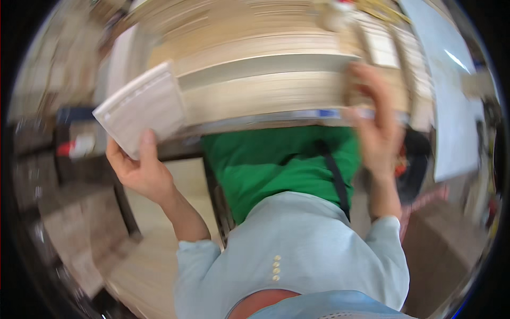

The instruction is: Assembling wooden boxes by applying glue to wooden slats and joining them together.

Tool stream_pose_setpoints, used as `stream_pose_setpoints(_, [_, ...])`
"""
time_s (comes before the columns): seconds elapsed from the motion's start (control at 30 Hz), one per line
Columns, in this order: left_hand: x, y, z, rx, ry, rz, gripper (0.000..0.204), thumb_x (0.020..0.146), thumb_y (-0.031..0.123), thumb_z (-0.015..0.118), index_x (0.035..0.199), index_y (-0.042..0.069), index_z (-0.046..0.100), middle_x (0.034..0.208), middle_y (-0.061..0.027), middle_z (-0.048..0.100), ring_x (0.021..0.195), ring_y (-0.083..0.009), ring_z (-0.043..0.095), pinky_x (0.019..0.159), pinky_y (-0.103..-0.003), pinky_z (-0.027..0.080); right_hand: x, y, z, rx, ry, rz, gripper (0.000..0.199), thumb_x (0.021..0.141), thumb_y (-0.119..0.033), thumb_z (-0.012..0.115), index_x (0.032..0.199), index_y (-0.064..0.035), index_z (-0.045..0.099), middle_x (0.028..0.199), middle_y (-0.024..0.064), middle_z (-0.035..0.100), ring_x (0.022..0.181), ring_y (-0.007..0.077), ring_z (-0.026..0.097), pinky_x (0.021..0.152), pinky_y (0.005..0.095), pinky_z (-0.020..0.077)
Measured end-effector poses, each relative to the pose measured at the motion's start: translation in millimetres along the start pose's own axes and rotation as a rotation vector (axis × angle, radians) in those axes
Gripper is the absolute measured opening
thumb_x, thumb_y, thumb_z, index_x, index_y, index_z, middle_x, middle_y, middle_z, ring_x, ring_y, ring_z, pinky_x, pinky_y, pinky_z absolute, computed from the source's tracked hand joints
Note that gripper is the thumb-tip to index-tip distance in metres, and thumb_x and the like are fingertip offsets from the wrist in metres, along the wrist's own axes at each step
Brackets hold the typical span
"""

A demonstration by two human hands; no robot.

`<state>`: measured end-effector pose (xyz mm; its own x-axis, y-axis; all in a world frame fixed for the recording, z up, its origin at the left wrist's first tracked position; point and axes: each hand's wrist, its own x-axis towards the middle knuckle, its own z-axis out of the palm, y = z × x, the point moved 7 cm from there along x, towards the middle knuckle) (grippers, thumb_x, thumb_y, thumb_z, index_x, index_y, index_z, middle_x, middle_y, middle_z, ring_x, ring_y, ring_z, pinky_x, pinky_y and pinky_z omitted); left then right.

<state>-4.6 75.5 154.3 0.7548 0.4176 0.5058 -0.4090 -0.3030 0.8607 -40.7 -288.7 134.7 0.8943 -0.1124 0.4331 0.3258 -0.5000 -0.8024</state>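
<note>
My left hand (141, 167) is closed on a white paper pad (146, 101), thumb on its face and fingers behind. The pad is held tilted at the left end of a long pale stack (265, 93) that looks like paper or card. At the stack's right end is my right hand (378, 122), its thumb and curled fingers apart with a gap between them. Motion blurs it, and whether its fingertips touch the stack cannot be made out.
More pale stacked sheets (255, 26) lie farther back on the table. Yellow strips (380, 9) sit at the back right. A light blue board or sheet (457, 117) stands at the right. Brown cartons (85, 228) are at the lower left. Green cloth (281, 165) covers my lap.
</note>
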Motion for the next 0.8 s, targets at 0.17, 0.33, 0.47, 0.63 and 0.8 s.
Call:
stream_pose_setpoints(0.17, [35.3,-28.2,-81.3,0.462,0.075,-0.048,0.034,0.083,0.002,0.066,0.116,-0.005,0.058,0.108,-0.0108,0.063,0.097,-0.0160,0.059,0.088,-0.030,0.047,5.7,45.5,-51.4,-0.049,0.208,0.145,0.042,0.095,-0.013,0.053,0.135,0.0012,0.046,0.137,0.0127,0.049,0.129,0.0236,0.045,0.107,0.0381,0.0348])
stream_pose_setpoints(0.33, [23.0,-87.1,-66.6,0.518,-0.139,-0.114,0.036,0.083,0.006,0.066,0.117,-0.003,0.059,0.109,-0.0140,0.065,0.101,-0.0207,0.061,0.088,-0.033,0.047,5.2,67.8,-37.0,-0.054,0.091,0.264,0.043,0.096,-0.020,0.055,0.136,-0.0037,0.048,0.138,0.0115,0.049,0.128,0.0224,0.045,0.105,0.0370,0.0363])
stream_pose_setpoints(0.47, [23.7,-95.1,-28.5,0.590,-0.268,-0.106,0.039,0.080,0.007,0.066,0.117,-0.003,0.058,0.108,-0.0177,0.064,0.101,-0.0292,0.062,0.086,-0.036,0.047,3.9,75.5,-31.6,-0.063,0.051,0.290,0.041,0.097,-0.023,0.053,0.134,-0.0042,0.050,0.132,0.0112,0.054,0.122,0.0215,0.050,0.103,0.0350,0.0384])
stream_pose_setpoints(0.63, [20.4,-94.1,-12.3,0.669,-0.338,-0.065,0.039,0.083,0.011,0.067,0.119,-0.003,0.059,0.110,-0.0158,0.065,0.101,-0.0217,0.062,0.088,-0.032,0.047,4.0,78.1,-24.2,-0.029,0.047,0.295,0.038,0.098,-0.021,0.051,0.132,-0.0017,0.051,0.127,0.0112,0.057,0.119,0.0213,0.053,0.102,0.0337,0.0391])
stream_pose_setpoints(0.8, [20.4,-95.3,-10.8,0.673,-0.352,-0.050,0.040,0.083,0.011,0.067,0.120,-0.003,0.059,0.109,-0.0164,0.065,0.101,-0.0227,0.062,0.088,-0.033,0.047,2.1,79.1,-26.0,-0.128,0.050,0.289,0.035,0.098,-0.018,0.051,0.128,-0.0004,0.055,0.126,0.0115,0.059,0.120,0.0203,0.052,0.102,0.0326,0.0384])
